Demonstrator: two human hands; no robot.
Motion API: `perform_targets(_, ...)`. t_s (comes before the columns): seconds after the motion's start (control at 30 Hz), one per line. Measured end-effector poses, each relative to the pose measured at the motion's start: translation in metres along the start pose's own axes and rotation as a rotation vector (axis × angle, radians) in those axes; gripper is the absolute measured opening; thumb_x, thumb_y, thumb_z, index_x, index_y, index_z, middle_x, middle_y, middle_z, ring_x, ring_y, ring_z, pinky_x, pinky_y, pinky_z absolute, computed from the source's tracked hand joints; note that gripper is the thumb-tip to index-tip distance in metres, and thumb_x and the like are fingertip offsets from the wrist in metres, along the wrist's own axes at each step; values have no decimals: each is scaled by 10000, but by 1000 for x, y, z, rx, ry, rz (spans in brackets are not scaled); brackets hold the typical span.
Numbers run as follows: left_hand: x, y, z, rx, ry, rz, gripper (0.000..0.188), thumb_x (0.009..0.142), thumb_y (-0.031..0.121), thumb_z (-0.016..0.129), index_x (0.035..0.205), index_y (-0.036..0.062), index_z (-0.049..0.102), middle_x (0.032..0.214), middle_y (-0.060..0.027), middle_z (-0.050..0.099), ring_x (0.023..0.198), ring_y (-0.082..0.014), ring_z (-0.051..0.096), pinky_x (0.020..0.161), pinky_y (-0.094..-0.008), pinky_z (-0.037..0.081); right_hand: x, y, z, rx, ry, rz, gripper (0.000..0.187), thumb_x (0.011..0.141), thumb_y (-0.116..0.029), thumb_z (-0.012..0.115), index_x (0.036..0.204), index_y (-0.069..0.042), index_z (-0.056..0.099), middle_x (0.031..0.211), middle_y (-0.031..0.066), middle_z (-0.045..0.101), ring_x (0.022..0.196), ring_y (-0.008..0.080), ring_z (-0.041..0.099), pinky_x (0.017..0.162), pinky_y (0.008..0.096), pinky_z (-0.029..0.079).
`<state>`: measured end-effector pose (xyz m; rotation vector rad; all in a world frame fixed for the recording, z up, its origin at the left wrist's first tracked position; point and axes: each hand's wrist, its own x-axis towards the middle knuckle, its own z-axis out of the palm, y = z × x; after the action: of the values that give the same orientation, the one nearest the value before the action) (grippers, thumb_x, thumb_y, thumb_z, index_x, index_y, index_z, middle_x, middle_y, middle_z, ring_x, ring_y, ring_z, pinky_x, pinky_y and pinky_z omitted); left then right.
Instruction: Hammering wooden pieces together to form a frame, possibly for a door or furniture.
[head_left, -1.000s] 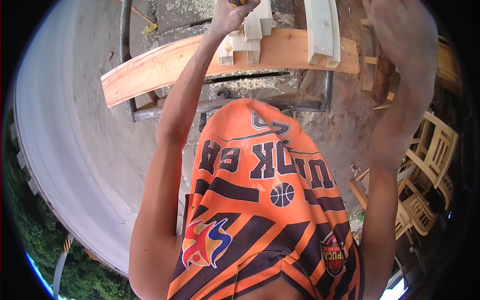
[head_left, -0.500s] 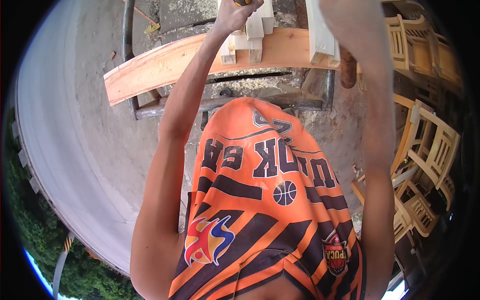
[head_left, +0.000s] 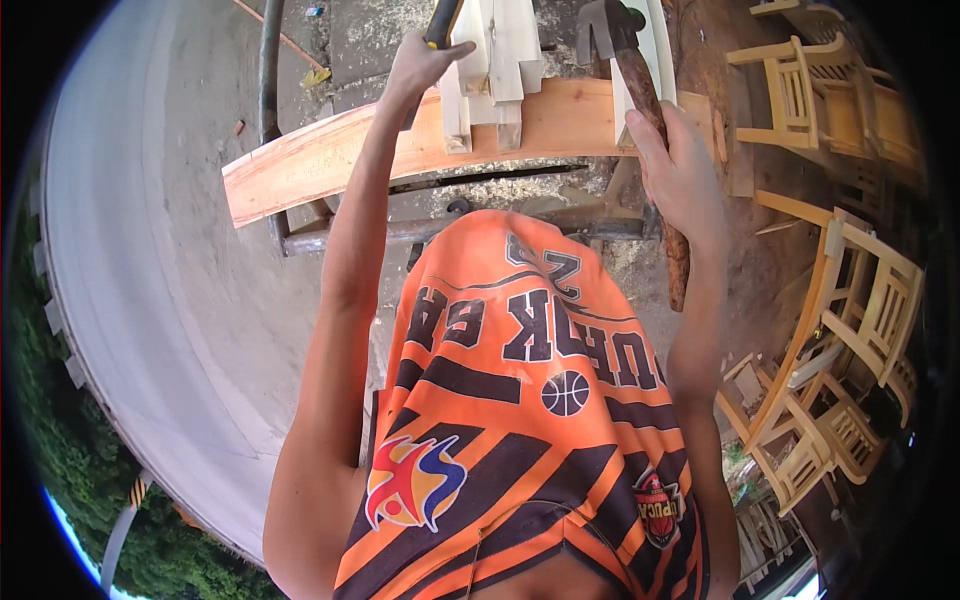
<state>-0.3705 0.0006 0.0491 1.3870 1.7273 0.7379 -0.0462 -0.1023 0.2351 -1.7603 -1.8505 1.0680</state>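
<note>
An outdoor work area stretches over a dusty, shavings-strewn concrete floor (head_left: 250, 300), with a pale road (head_left: 120, 250) curving along the left, greenery (head_left: 70, 460) beyond it, and slatted wooden chairs (head_left: 790, 95) crowding the right side. Ahead of the person, a reddish plank (head_left: 290, 172) lies crosswise on a metal pipe frame (head_left: 269, 90), bearing pale squared timbers (head_left: 508, 75) that point away from the body.

The hammer (head_left: 640, 75) is over the plank's right part, in front of another pale timber (head_left: 621, 105). Its long axis runs from the head at the top, down and slightly right, to the butt near the right forearm. The head is dark metal; the handle is rough, dark brown wood. The right hand (head_left: 685, 175) has its fingers closed around the handle's middle. The left hand (head_left: 420, 65) grips a black-and-yellow tool (head_left: 444, 22) beside the timbers, thumb sticking out rightward.
</note>
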Motion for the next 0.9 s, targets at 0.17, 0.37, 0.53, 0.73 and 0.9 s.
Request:
perform_targets(0.17, -49, -36, 29, 194, 72, -16, 589, 730, 501, 877, 961, 11, 647, 750, -92, 645, 713, -229, 631, 658, -383, 492, -1, 52, 20, 103, 37, 149, 414, 1023, -385, 568, 974, 26, 547, 683, 120, 538, 589, 196, 532, 596, 386, 445)
perform_targets(0.37, -78, 17, 33, 176, 223, 30, 512, 762, 402, 849, 1006, 8, 634, 760, -196, 679, 745, -355, 694, 648, -445, 504, 47, 93, 66, 600, -41, 205, 266, 959, -252, 648, 998, -2, 565, 652, 41, 569, 453, 120, 525, 426, 313, 428)
perform_targets(0.53, -91, 31, 78, 110, 251, -5, 600, 778, 299, 817, 1266, 5, 631, 1063, -227, 695, 976, -384, 690, 859, -444, 532, 121, 112, 144, 757, 45, 211, 212, 927, -165, 629, 1004, -7, 510, 697, 61, 566, 446, 148, 539, 418, 319, 439)
perform_targets(0.73, -106, 25, 64, 110, 287, 59, 606, 767, 277, 833, 1285, 13, 663, 1182, -222, 676, 1070, -370, 678, 927, -412, 531, 107, 91, 182, 499, 50, 93, 215, 886, -162, 623, 972, -24, 483, 708, 141, 606, 463, 244, 614, 455, 384, 496)
perform_targets(0.9, -102, 15, 51, 108, 257, -31, 361, 799, 280, 812, 1030, 17, 722, 957, -203, 704, 820, -377, 691, 726, -443, 510, 113, 104, 203, 394, 47, -29, 175, 925, -138, 609, 1009, -26, 504, 677, 42, 539, 470, 151, 566, 432, 337, 457)
